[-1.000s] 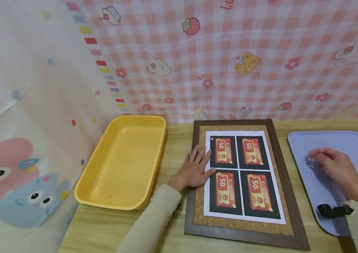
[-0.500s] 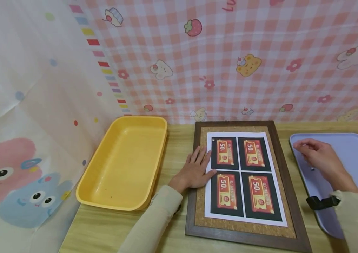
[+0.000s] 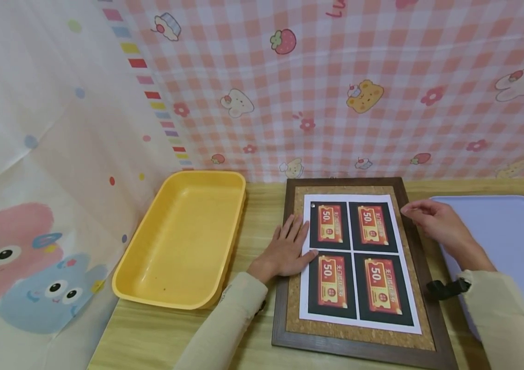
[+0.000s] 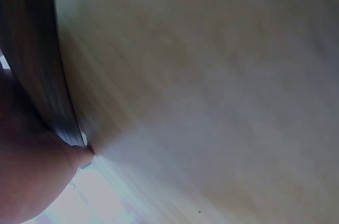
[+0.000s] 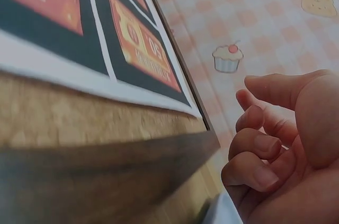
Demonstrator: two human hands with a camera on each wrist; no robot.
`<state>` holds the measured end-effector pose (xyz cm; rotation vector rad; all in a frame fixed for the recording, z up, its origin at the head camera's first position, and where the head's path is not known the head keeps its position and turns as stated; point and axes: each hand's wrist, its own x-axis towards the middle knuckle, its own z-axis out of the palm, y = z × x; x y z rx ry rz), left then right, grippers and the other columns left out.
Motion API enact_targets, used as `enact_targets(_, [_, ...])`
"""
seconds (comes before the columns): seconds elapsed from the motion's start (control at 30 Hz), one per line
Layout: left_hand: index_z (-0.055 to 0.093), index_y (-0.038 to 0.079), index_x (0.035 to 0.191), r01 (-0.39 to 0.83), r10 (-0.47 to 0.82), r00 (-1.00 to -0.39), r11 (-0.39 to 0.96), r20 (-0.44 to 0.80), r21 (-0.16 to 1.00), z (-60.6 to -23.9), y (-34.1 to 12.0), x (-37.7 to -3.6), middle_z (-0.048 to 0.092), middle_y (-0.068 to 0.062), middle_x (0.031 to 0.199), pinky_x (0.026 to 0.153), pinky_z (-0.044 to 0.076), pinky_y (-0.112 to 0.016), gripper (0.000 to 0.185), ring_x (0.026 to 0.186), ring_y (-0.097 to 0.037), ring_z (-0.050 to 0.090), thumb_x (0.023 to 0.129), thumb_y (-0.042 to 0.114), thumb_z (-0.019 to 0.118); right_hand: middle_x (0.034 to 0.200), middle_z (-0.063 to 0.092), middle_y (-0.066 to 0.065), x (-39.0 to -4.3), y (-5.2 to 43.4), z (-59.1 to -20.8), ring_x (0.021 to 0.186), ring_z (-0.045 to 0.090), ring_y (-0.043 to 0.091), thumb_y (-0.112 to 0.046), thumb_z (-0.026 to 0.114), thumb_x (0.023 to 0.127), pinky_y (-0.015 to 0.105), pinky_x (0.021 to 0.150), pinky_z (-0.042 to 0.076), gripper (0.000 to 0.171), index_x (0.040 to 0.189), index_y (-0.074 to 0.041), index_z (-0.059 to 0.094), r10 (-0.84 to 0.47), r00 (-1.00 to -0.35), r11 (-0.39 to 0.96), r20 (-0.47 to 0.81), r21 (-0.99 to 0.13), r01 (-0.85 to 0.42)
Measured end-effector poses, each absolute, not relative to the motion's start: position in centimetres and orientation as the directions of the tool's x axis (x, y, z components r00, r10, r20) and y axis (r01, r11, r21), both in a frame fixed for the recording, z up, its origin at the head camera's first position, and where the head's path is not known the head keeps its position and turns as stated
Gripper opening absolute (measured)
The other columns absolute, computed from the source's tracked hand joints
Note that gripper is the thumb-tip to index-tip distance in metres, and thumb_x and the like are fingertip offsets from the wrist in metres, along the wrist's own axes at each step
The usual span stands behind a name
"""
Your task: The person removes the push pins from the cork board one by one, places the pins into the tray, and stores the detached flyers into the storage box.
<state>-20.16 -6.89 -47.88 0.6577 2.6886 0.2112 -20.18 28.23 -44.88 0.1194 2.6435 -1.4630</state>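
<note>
A brown-framed cork board (image 3: 305, 329) lies on the table, bearing a white printed sheet (image 3: 353, 288) with red-and-black coupon pictures. One small shiny thumbtack (image 3: 313, 205) sits at the sheet's upper left corner. My left hand (image 3: 285, 254) is spread flat across the frame's left side, its fingertips and thumb resting on the sheet's edge. Over the frame's right side, near the upper right coupon, hovers my right hand (image 3: 440, 226). In the right wrist view its thumb and index tips (image 5: 249, 82) come close together while the other fingers curl. Whether something tiny is between them cannot be seen.
A yellow tray (image 3: 239, 221) stands left of the board. The lilac tray (image 3: 498, 205) lies to its right, partly covered by the right arm. A black wrist strap (image 3: 447, 289) sticks out below the right hand. Checked cloth (image 3: 326, 67) hangs behind the table.
From over small clear tacks in the lilac tray, my right hand has moved left to the board's right side. The left hand has stayed in place on the sheet.
</note>
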Motion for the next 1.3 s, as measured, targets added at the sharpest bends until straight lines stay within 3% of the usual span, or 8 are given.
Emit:
enact_targets(0.07, [-0.005,0.018,0.160,0.420,0.473,-0.824,0.880,-0.312,0.222,-47.8,-6.9,-20.1,-0.014,0.000,0.166,0.123,-0.002,-0.046,0.079,0.150,-0.018,-0.023,0.102,0.061,0.027,0.106,0.058,0.000,-20.3,27.6,-44.8,0.084,0.048,0.011,-0.047,0.051,0.101,0.024,0.065,0.046,0.052,0.125,-0.002,0.060,0.010,-0.990,0.539,-0.143,-0.833,0.126])
enact_targets(0.23, [-0.003,0.017,0.160,0.428,0.480,-0.824,0.875,-0.300,0.225,-47.5,-6.9,-20.0,-0.012,-0.003,0.167,0.123,0.000,-0.047,0.079,0.151,-0.020,-0.020,0.102,0.060,0.028,0.117,0.058,0.018,-20.8,26.1,-44.4,0.089,0.051,0.021,-0.050,0.049,0.101,0.028,0.066,0.046,0.054,0.126,-0.003,0.059,-0.003,-0.984,0.542,-0.176,-0.828,0.146])
enact_targets(0.37, [-0.005,0.016,0.160,0.419,0.479,-0.821,0.875,-0.311,0.242,-47.4,-7.0,-20.0,-0.014,-0.002,0.166,0.123,-0.002,-0.046,0.076,0.151,-0.019,-0.022,0.103,0.057,0.027,0.124,0.057,0.023,-21.3,24.8,-44.2,0.099,0.053,0.030,-0.048,0.048,0.102,0.030,0.071,0.048,0.052,0.125,-0.003,0.057,-0.035,-0.980,0.520,-0.197,-0.841,0.150])
enact_targets(0.7, [-0.006,0.015,0.160,0.420,0.479,-0.820,0.876,-0.315,0.238,-47.6,-7.0,-20.1,-0.016,-0.001,0.166,0.123,-0.001,-0.045,0.073,0.150,-0.019,-0.022,0.105,0.053,0.025,0.117,0.063,0.021,-22.8,22.0,-44.1,0.092,0.057,0.028,-0.031,0.051,0.103,0.030,0.068,0.049,0.034,0.118,-0.003,0.063,-0.082,-0.984,0.527,-0.160,-0.844,0.094])
enact_targets(0.97, [-0.009,0.018,0.159,0.401,0.458,-0.825,0.887,-0.331,0.228,-47.9,-7.0,-20.4,-0.019,0.003,0.164,0.123,-0.002,-0.044,0.074,0.149,-0.015,-0.025,0.104,0.056,0.024,0.115,0.062,0.019,-23.8,19.9,-44.2,0.096,0.058,0.030,-0.037,0.055,0.101,0.033,0.075,0.047,0.036,0.118,-0.006,0.063,-0.114,-0.976,0.505,-0.186,-0.857,0.104])
enact_targets(1.3, [-0.004,0.015,0.160,0.424,0.476,-0.822,0.878,-0.313,0.221,-47.3,-7.1,-20.1,-0.014,-0.001,0.166,0.123,0.000,-0.046,0.074,0.151,-0.019,-0.020,0.104,0.056,0.024,0.099,0.061,0.015,-24.8,17.7,-44.9,0.083,0.056,0.026,-0.032,0.059,0.100,0.031,0.066,0.046,0.032,0.119,-0.007,0.064,-0.130,-0.972,0.507,-0.194,-0.856,0.103])
